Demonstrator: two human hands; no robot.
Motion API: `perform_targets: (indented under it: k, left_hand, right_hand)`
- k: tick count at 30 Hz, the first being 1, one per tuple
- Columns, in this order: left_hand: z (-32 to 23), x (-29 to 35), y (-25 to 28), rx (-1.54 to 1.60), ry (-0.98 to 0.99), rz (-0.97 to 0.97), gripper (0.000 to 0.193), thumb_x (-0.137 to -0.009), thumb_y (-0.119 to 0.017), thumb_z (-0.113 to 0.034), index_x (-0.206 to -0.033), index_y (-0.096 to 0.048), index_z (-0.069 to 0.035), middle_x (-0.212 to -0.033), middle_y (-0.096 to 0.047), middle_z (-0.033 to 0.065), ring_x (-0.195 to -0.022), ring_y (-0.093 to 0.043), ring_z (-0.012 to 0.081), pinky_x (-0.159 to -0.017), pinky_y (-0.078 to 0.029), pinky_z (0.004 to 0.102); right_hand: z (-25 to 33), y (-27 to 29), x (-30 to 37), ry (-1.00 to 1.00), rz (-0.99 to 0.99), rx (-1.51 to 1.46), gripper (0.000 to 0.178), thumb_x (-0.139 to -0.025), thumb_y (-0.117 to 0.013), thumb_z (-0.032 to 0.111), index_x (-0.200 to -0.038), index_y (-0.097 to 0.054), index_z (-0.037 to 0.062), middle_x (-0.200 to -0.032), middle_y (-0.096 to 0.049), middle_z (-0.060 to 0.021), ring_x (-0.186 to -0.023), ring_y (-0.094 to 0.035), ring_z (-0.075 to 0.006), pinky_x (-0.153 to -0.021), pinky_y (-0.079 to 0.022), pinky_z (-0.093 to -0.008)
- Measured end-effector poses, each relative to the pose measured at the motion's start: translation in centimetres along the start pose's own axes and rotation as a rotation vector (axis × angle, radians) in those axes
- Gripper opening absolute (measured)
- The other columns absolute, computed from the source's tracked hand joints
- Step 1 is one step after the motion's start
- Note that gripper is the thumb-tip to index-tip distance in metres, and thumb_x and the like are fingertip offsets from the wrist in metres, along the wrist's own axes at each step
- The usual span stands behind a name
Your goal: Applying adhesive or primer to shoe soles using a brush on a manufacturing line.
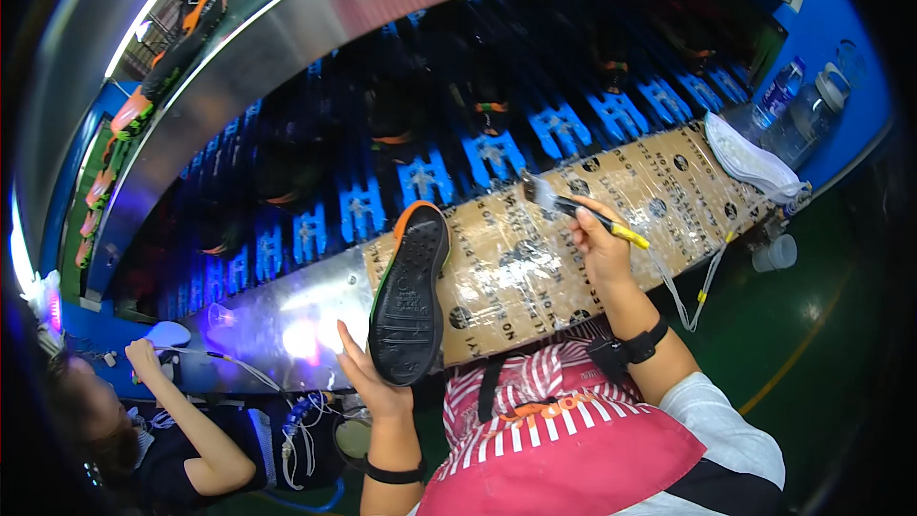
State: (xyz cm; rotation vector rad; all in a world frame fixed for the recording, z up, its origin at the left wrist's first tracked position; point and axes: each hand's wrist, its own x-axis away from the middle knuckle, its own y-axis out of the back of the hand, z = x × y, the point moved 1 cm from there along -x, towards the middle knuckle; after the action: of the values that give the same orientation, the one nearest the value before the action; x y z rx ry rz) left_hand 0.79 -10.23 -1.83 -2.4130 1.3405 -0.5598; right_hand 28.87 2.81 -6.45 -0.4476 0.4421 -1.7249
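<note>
A black shoe sole [409, 311] with an orange and green rim stands at a slant, its studded underside facing me. Its lower end rests against the palm of my left hand [377, 387], which supports it. The fingers on its left side are stretched out, and the rest of that hand is hidden behind the sole. My right hand [600, 241] grips a brush [597, 216] by its dark handle. The brush's pale bristles point left over the cardboard, and a thin white tube trails from its yellow end.
Taped brown cardboard [535, 277] covers the bench before me. Beyond it runs a dark conveyor with blue-lit holders [492, 155]. A white sole [750, 158], bottles [778, 96] and a clear cup [776, 253] are at right. A co-worker [205, 440] sits at lower left.
</note>
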Motion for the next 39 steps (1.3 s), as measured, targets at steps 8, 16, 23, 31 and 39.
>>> perform_targets:
  k: [8,16,23,31,39]
  left_hand:
    - [0.7,0.2,0.1,-0.279,-0.477,0.151,0.11,-0.068,-0.076,-0.02,-0.141,0.005,-0.009,-0.128,-0.038,0.0127,-0.115,-0.042,0.0225,-0.099,-0.032,0.0345]
    - [-3.4,-2.1,1.2,-0.18,-0.6,-0.096,0.069,-0.079,-0.053,-0.043,-0.131,-0.031,-0.004,-0.114,-0.05,0.0144,-0.105,-0.051,0.0253,-0.092,-0.04,0.0379]
    - [-17.5,-1.8,1.8,0.104,-1.042,-0.223,0.056,-0.082,-0.042,-0.046,-0.116,-0.048,-0.002,-0.111,-0.053,0.0167,-0.104,-0.052,0.0313,-0.09,-0.041,0.0436]
    - [-32.1,-7.6,-0.4,0.27,-1.294,-0.453,0.054,-0.075,-0.055,-0.039,-0.105,-0.049,0.005,-0.103,-0.054,0.0208,-0.094,-0.056,0.0358,-0.087,-0.046,0.0457]
    - [-39.1,-23.2,5.0,-0.46,-1.057,-0.53,0.07,-0.072,-0.071,-0.043,-0.117,-0.043,0.003,-0.114,-0.052,0.0125,-0.099,-0.054,0.0241,-0.088,-0.041,0.0347]
  right_hand:
    - [-2.1,1.1,-0.2,-0.094,0.027,-0.076,0.03,-0.082,-0.06,0.012,-0.107,-0.055,-0.0032,-0.071,-0.058,-0.0052,-0.055,-0.05,-0.0076,-0.045,-0.037,-0.0171]
    - [-2.1,1.2,-0.5,-0.092,0.044,-0.112,0.028,-0.081,-0.061,0.01,-0.105,-0.056,-0.0038,-0.07,-0.059,-0.0062,-0.054,-0.05,-0.0073,-0.047,-0.038,-0.0173]
    - [-2.1,1.3,-0.4,-0.122,0.045,-0.104,0.031,-0.08,-0.061,0.01,-0.106,-0.054,-0.0047,-0.07,-0.058,-0.0064,-0.054,-0.05,-0.0085,-0.047,-0.039,-0.0188]
    - [-2.2,1.6,-0.4,-0.126,0.06,-0.094,0.03,-0.08,-0.061,0.01,-0.106,-0.055,-0.0048,-0.072,-0.059,-0.0065,-0.055,-0.05,-0.0079,-0.048,-0.038,-0.0186]
    - [-1.8,0.7,-0.2,-0.135,0.096,0.017,0.029,-0.079,-0.063,0.01,-0.104,-0.057,-0.0035,-0.07,-0.059,-0.0053,-0.055,-0.05,-0.007,-0.047,-0.038,-0.0176]
